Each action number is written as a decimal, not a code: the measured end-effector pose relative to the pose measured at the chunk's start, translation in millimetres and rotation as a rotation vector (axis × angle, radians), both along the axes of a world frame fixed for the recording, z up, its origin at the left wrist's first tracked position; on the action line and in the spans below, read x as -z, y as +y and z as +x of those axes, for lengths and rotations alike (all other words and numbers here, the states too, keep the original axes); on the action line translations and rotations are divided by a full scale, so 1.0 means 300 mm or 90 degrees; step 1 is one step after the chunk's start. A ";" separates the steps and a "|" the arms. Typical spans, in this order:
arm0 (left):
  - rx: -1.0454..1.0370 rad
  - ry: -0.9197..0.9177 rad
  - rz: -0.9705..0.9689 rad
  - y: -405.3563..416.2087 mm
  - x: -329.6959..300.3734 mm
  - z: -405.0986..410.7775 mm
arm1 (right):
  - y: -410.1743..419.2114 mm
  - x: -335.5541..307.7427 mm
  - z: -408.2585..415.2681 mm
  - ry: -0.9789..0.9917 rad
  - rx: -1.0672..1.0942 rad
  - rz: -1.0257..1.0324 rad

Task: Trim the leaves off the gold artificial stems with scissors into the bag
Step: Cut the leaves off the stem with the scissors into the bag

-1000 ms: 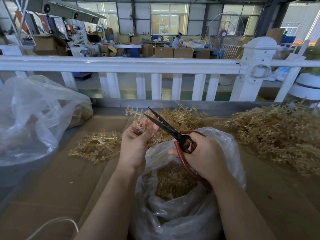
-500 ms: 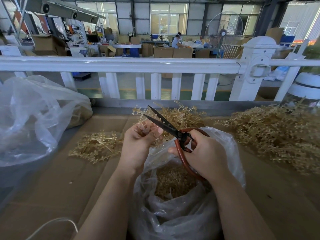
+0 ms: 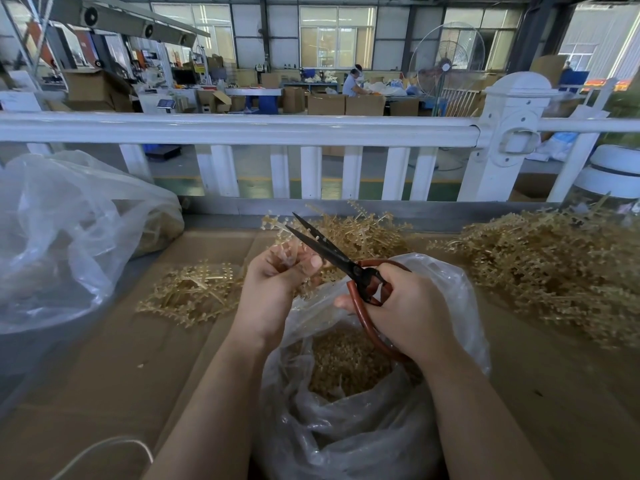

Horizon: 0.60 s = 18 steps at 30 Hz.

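Observation:
My left hand [image 3: 273, 285] grips a gold artificial stem [image 3: 273, 221] whose leafy tip pokes up past my fingers. My right hand [image 3: 412, 306] holds black scissors [image 3: 325, 249] by their red-brown loop handles, blades parted, with the stem tip beside the blade points. Both hands hover over a clear plastic bag [image 3: 363, 441] holding gold leaf cuttings [image 3: 346, 362].
A small heap of gold stems [image 3: 190, 296] lies left of my hands, another [image 3: 367, 233] behind them, and a large pile [image 3: 554, 271] at the right. A big clear bag [image 3: 65, 237] sits far left. The cardboard-covered table [image 3: 104, 375] ends at a white railing [image 3: 311, 131].
My left hand has shifted slightly right and up with the stem, closer to the scissor blades. The scissors stay parted in my right hand, barely moved.

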State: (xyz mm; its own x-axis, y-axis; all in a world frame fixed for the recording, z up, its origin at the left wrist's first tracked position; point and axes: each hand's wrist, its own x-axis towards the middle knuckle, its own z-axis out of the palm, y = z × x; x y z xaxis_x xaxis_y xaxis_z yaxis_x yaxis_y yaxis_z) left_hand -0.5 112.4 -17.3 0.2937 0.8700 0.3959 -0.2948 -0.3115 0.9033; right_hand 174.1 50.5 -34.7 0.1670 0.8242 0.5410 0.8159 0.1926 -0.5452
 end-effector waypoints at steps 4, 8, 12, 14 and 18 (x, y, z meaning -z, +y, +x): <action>-0.011 0.015 0.004 0.000 -0.003 -0.003 | -0.005 -0.003 -0.003 -0.018 0.011 0.005; -0.011 0.048 0.026 -0.005 -0.006 -0.001 | -0.006 -0.008 -0.004 -0.038 0.014 0.003; -0.001 0.056 0.046 -0.005 -0.007 -0.003 | -0.005 -0.010 -0.002 -0.048 0.014 -0.007; 0.009 0.054 0.055 -0.005 -0.006 -0.005 | -0.005 -0.009 -0.001 -0.039 0.006 -0.014; 0.023 0.039 0.056 -0.007 -0.006 -0.005 | -0.002 -0.006 0.004 -0.026 -0.008 -0.034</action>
